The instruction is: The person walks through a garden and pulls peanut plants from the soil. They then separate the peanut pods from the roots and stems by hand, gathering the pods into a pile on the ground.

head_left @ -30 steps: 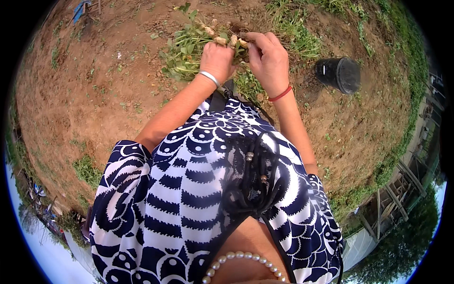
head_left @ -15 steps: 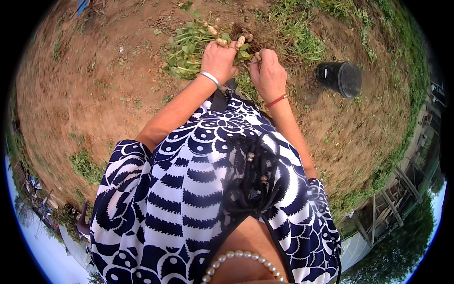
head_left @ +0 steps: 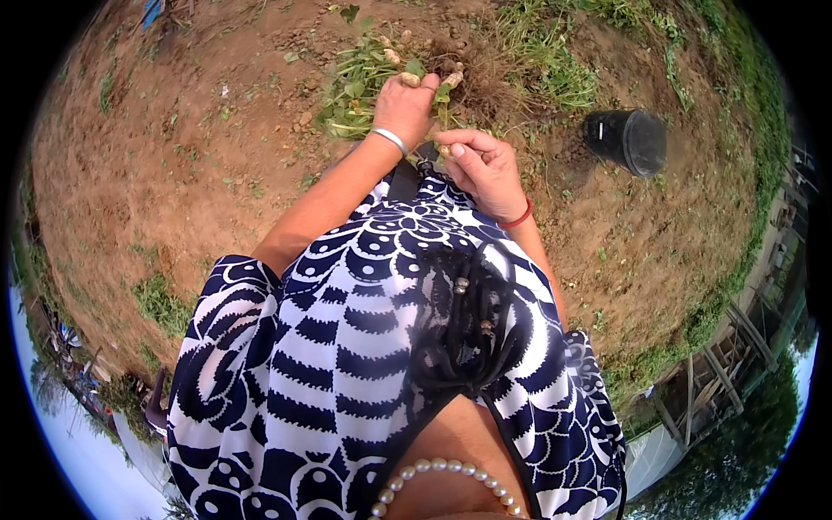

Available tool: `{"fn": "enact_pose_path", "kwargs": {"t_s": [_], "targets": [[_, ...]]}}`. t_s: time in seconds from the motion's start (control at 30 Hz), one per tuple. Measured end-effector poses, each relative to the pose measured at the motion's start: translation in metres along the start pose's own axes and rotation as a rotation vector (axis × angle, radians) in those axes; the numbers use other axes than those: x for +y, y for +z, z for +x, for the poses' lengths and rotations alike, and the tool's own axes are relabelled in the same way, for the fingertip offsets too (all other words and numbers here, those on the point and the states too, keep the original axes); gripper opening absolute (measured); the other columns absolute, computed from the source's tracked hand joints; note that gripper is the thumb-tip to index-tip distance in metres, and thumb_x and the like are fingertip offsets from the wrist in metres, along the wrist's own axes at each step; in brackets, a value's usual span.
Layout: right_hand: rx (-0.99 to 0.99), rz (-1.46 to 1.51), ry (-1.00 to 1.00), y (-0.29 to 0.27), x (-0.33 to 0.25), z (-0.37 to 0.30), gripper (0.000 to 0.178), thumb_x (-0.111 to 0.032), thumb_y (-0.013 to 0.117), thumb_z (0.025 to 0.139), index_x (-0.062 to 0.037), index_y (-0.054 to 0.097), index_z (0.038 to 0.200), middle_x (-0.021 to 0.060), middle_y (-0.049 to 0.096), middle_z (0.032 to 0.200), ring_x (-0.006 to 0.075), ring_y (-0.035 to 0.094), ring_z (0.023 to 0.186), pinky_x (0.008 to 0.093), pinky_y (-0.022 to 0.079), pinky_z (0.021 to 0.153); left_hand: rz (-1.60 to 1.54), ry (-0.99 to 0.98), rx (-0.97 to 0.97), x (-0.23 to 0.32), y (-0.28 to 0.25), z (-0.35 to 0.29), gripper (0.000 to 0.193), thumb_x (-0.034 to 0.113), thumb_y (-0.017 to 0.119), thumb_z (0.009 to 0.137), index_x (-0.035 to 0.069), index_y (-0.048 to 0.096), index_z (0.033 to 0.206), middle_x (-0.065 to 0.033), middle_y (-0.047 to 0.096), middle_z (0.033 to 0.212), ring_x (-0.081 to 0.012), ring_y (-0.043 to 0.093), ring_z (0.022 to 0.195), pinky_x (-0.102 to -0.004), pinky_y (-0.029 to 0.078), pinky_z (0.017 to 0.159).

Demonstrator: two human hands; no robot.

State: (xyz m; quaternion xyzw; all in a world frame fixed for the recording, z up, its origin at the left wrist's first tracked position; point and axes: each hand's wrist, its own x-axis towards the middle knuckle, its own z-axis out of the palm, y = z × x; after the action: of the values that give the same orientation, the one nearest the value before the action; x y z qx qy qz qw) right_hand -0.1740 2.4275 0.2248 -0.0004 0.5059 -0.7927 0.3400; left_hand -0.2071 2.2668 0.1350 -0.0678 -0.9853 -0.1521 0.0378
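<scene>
Peanut plants (head_left: 348, 94) fan leftward over the soil (head_left: 191, 199) from the curled left hand (head_left: 405, 111), whose clasp seemingly steadies them with pods (head_left: 410, 79) exposed; the right hand (head_left: 489, 175) pinches a small pod (head_left: 445, 150); rightmost, a black bucket (head_left: 608, 139) sits within apparent reach.

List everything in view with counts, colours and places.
Pods: several, pale tan, upper middle
Greens: several clumps, green, upper middle and edges
Roots: one tangle, brown, upper middle
Bucket: one, black, upper right
Soil: one stretch, brown, all around
Blue object: one, blue, top left
Wooden frame: one, greyish, lower right
Necklace: one, white, bottom middle
Bands: two, white at left, red at right
Top: one, navy and white, lower middle
Left hand: one, bare, upper middle, gripping greens
Right hand: one, bare, upper middle, pinching a tan piece
</scene>
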Motion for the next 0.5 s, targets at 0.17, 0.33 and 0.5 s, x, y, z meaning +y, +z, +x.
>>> {"fn": "enact_pose_path", "kwargs": {"t_s": [0.17, 0.33, 0.5], "targets": [[-0.227, 0.298, -0.016, 0.011, -0.027, -0.018, 0.024, -0.016, 0.048, 0.090, 0.0007, 0.057, 0.105, 0.0055, 0.058, 0.074, 0.0081, 0.052, 0.056, 0.0173, 0.030, 0.040, -0.007, -0.165, -0.247, -0.012, 0.002, 0.005, 0.049, 0.017, 0.073, 0.063, 0.011, 0.048, 0.104, -0.0116, 0.057, 0.091, -0.0311, 0.054, 0.089, -0.0396, 0.045, 0.078], [0.063, -0.145, -0.136, -0.027, -0.036, 0.015, 0.014, -0.017, 0.048, 0.090, -0.0047, 0.053, 0.095, 0.0075, 0.058, 0.093, 0.0144, 0.057, 0.063, 0.0188, 0.036, 0.043, 0.012, 0.073, -0.015, -0.008, 0.006, -0.005, 0.034, 0.015, 0.066, 0.067, 0.012, 0.049, 0.096, -0.0089, 0.055, 0.077, -0.0270, 0.053, 0.078, -0.0377, 0.042, 0.077], [0.129, -1.584, -0.495, -0.014, -0.037, 0.046, 0.018, -0.005, 0.057, 0.077, -0.0105, 0.057, 0.093, 0.0068, 0.054, 0.085, 0.0251, 0.059, 0.067, 0.0338, 0.047, 0.054, 0.017, 0.099, -0.071, 0.000, 0.000, -0.007, 0.048, 0.012, 0.072, 0.060, 0.012, 0.048, 0.102, -0.0086, 0.053, 0.084, -0.0281, 0.050, 0.083, -0.0375, 0.043, 0.076]]}}
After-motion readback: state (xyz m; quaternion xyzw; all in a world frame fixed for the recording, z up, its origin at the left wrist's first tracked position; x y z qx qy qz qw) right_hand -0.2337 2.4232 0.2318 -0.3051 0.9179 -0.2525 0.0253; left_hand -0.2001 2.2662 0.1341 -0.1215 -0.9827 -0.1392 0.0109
